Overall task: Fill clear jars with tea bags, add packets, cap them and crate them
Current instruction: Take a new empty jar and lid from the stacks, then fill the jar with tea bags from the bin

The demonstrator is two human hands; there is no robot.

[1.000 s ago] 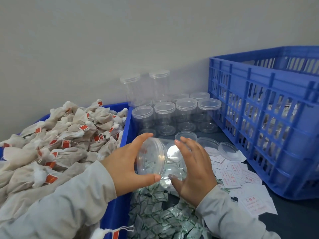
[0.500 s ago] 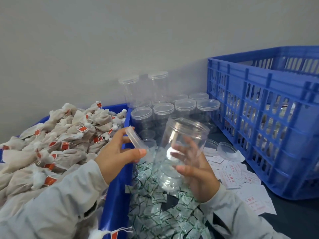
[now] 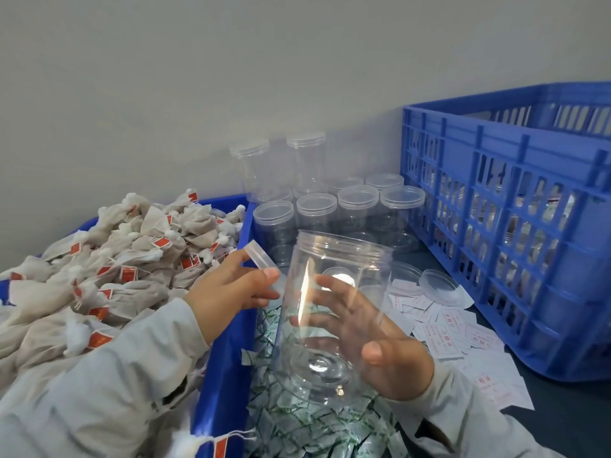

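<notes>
My right hand (image 3: 373,338) holds one open clear jar (image 3: 330,312) upright above the heap of green packets (image 3: 317,428). My left hand (image 3: 231,292) pinches its one lid (image 3: 261,259) just beside it. Left lies one blue bin (image 3: 228,375) of tea bags (image 3: 109,269). Beyond, two loose lids (image 3: 439,285) rest on white slips (image 3: 463,338), then about ten capped jars (image 3: 357,206) on the bench (image 3: 568,421), beside one blue crate (image 3: 515,219).

This is a small packing workstation against a bare grey wall. A blue bin (image 3: 224,375) heaped with tea bags (image 3: 132,259) sits at nine o'clock, rows of capped clear jars (image 3: 337,206) at twelve, a slatted blue crate (image 3: 515,206) at two, and loose packets (image 3: 330,424) cover the dark surface (image 3: 568,411).
</notes>
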